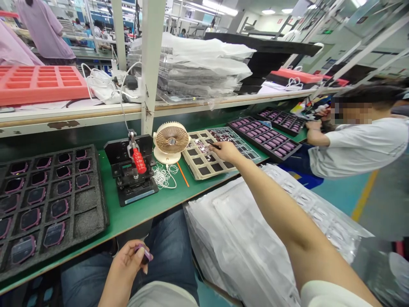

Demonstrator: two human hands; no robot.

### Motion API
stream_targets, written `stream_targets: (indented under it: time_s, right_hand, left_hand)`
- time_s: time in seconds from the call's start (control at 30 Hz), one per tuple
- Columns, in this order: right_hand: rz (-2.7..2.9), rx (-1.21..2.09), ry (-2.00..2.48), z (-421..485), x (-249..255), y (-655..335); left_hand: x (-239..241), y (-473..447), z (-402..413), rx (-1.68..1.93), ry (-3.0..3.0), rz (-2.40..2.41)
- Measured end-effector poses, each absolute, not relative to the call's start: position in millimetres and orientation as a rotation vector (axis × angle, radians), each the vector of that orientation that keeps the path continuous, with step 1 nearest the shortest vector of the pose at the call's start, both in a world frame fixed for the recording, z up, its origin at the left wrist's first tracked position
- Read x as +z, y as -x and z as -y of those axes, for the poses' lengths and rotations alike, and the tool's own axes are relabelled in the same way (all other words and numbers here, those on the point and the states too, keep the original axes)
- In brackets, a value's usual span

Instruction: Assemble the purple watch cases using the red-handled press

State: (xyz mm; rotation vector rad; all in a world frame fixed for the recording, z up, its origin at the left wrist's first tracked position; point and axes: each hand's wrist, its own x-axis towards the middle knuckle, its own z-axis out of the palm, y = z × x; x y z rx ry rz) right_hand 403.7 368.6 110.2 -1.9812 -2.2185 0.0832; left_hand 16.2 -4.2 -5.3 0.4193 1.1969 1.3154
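Note:
My left hand (129,261) rests over my lap, fingers pinched on a small purple watch case (145,253). My right arm stretches far out to a beige compartment tray (204,164) on the green bench. My right hand (226,150) is closed over the tray's small parts; what its fingertips hold is too small to name. A black foam tray (89,221) with several purple watch cases lies at the left. A small black press jig (132,172) with a red handle stands in the middle.
A beige desk fan (169,143) stands beside the jig, with white loops of cord (163,175) and an orange stick (183,174). Stacked clear blister trays (255,238) sit at my right. A seated person (358,140) works at dark trays (265,137) farther right. A red tray (41,83) lies on the shelf.

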Motion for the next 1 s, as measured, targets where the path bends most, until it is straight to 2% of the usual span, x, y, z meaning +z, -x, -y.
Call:
stream_targets:
  time_s: [0.2,0.3,0.43,0.6,0.8,1.0]
  right_hand:
    - [2.143,0.302,1.772,-283.6,135.0,-340.0]
    - [2.066,0.809,1.427,-206.7,142.8,-281.3]
    - [1.779,1.632,1.204,-119.0,142.5,-211.2]
    - [1.325,2.235,1.207,-87.5,124.9,-169.2]
    - [1.024,2.465,1.224,-87.7,117.5,-151.9]
    - [0.997,2.507,1.195,-84.5,107.9,-147.3]
  left_hand:
    - [11.9,-1.0,-5.5,1.31,-0.532,-1.09]
    - [22.3,6.0,-10.4,1.339,-0.597,-1.049]
    - [36.5,11.2,-12.4,1.462,-0.772,-1.089]
    - [40.2,19.9,-5.1,1.74,-1.264,-1.163]
    - [28.0,33.9,8.2,1.833,-1.61,-1.248]
    - [20.4,39.3,11.2,1.827,-1.78,-1.296]
